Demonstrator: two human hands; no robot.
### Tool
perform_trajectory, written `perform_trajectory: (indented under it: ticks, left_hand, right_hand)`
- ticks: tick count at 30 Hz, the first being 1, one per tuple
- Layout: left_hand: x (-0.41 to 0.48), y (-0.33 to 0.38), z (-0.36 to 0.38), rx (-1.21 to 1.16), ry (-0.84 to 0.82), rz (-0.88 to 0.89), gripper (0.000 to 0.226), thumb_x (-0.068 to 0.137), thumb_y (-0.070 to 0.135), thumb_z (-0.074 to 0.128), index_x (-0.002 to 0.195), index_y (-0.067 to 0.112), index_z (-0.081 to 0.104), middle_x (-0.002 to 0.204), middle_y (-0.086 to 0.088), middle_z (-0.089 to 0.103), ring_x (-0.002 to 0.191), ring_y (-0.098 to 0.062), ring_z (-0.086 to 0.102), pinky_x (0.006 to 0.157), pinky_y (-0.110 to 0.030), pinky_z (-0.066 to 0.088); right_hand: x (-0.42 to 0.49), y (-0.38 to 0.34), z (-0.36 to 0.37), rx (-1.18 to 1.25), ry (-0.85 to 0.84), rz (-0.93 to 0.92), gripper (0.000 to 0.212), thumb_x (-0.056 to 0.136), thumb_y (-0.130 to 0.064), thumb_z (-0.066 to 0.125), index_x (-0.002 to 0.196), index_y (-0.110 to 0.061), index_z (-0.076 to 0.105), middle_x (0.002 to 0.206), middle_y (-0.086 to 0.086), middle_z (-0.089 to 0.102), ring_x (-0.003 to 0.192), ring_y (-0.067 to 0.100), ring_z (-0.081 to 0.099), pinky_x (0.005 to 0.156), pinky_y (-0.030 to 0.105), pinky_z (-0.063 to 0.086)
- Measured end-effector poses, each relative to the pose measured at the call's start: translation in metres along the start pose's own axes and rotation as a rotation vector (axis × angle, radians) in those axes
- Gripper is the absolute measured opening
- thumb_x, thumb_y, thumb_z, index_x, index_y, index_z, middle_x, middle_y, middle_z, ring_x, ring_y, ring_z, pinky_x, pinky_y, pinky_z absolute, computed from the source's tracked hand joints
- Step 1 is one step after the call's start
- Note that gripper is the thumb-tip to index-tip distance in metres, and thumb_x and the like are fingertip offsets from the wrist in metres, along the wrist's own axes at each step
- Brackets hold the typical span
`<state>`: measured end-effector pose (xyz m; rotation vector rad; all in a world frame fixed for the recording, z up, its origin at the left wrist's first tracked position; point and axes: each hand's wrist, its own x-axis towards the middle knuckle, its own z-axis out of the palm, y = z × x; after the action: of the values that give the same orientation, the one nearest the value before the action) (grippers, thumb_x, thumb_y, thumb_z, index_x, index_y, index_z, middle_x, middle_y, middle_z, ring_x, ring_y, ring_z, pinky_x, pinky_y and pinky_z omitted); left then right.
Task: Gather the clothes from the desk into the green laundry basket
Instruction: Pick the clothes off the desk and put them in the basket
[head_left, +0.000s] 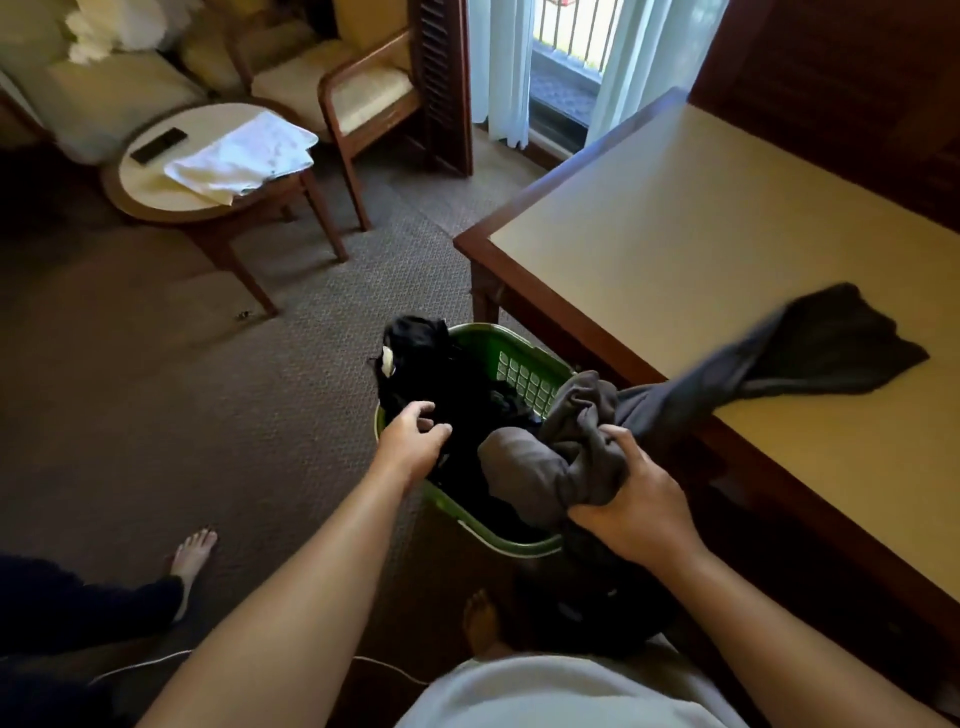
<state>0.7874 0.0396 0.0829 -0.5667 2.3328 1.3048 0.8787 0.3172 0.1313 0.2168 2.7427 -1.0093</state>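
Our right hand (628, 499) grips the bunched grey garment (561, 467) over the green laundry basket (488, 340). Its tail end lies on the desk (675, 234), prob. so we can drag it in whole. Our left hand (415, 436), fingers loose & holding nothing, hovers at the rim over the black clothes (441, 374) piled inside.

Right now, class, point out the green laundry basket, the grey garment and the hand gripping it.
green laundry basket (522, 376): head view, perforated far wall.
grey garment (530, 467): head view, bunched end over the basket.
right hand (631, 501): head view, back of the hand.
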Motion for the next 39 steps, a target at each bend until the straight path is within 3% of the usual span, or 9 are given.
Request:
perform_trajectory:
  ticks: [11,14,17,20,23,25,28,34,39]
  left_hand:
    - [-0.029,-0.020,-0.028,-0.437,0.039,0.043,0.023,0.101,0.036,0.056,0.088,0.029,0.074,0.086,-0.007,0.075,0.083,-0.027,0.068,0.072,-0.046,0.056]
    - [-0.034,0.004,-0.034,-0.554,0.058,0.074,0.027,0.109,0.041,0.044,0.105,0.027,0.068,0.098,-0.008,0.074,0.083,-0.026,0.073,0.074,-0.050,0.060]
    - [-0.035,0.028,-0.034,-0.557,0.022,0.181,0.037,0.108,0.047,0.043,0.128,0.021,0.060,0.107,-0.011,0.073,0.085,-0.021,0.075,0.073,-0.044,0.061]
    - [-0.031,0.041,-0.028,-0.442,-0.020,0.253,0.046,0.105,0.052,0.047,0.144,0.029,0.053,0.134,-0.002,0.066,0.111,-0.016,0.070,0.099,-0.045,0.056]
    - [-0.027,0.046,-0.021,-0.277,-0.028,0.244,0.074,0.092,0.063,0.054,0.157,0.031,0.038,0.154,0.003,0.052,0.139,-0.015,0.052,0.119,-0.044,0.039]
    - [-0.027,0.046,-0.014,-0.206,-0.036,0.239,0.065,0.100,0.048,0.056,0.158,0.024,0.039,0.156,-0.001,0.048,0.143,-0.014,0.045,0.122,-0.035,0.033]
    - [-0.027,0.040,0.000,-0.159,-0.071,0.251,0.053,0.105,0.031,0.056,0.155,0.019,0.045,0.155,-0.005,0.049,0.135,-0.009,0.047,0.114,-0.026,0.036]
    - [-0.023,0.042,0.032,-0.104,-0.156,0.250,0.050,0.105,0.030,0.057,0.152,0.021,0.049,0.153,-0.008,0.052,0.138,-0.015,0.050,0.110,-0.025,0.039]
    - [-0.023,0.052,0.055,-0.102,-0.190,0.263,0.048,0.105,0.029,0.056,0.152,0.021,0.050,0.149,-0.008,0.055,0.135,-0.014,0.053,0.110,-0.025,0.041]
  right_hand:
    - [0.015,-0.090,0.015,0.082,-0.029,-0.194,0.094,0.060,-0.052,0.083,0.142,-0.046,0.036,0.127,-0.006,0.064,0.113,0.021,0.064,0.094,0.044,0.055]
    - [0.024,-0.100,0.017,0.290,0.016,-0.082,0.081,0.061,-0.050,0.082,0.130,-0.051,0.039,0.113,-0.011,0.066,0.105,0.018,0.065,0.092,0.048,0.056]
    - [0.034,-0.098,0.025,0.509,0.101,0.083,0.090,0.061,-0.058,0.082,0.136,-0.046,0.034,0.120,-0.008,0.064,0.112,0.018,0.063,0.099,0.048,0.053]
    - [0.044,-0.087,0.032,0.599,0.106,0.126,0.105,0.055,-0.071,0.085,0.142,-0.046,0.032,0.133,-0.007,0.059,0.126,0.019,0.057,0.105,0.048,0.050]
    - [0.046,-0.069,0.029,0.377,-0.011,0.203,0.112,0.065,-0.070,0.080,0.156,-0.038,0.023,0.155,0.002,0.039,0.140,0.025,0.045,0.110,0.047,0.046]
    - [0.042,-0.056,0.025,0.247,-0.017,0.226,0.100,0.076,-0.061,0.076,0.158,-0.032,0.024,0.160,0.003,0.031,0.143,0.027,0.038,0.112,0.045,0.043]
    - [0.037,-0.043,0.020,0.158,0.088,0.162,0.079,0.084,-0.052,0.070,0.152,-0.027,0.039,0.153,0.001,0.043,0.140,0.025,0.041,0.111,0.043,0.043]
    - [0.034,-0.025,0.003,-0.028,0.452,-0.091,0.037,0.089,-0.025,0.070,0.125,-0.018,0.067,0.123,0.000,0.068,0.118,0.022,0.056,0.102,0.039,0.044]
    - [0.056,0.015,-0.026,-0.233,0.536,-0.126,0.039,0.087,-0.026,0.072,0.124,-0.015,0.068,0.122,0.006,0.068,0.118,0.027,0.056,0.104,0.047,0.043]
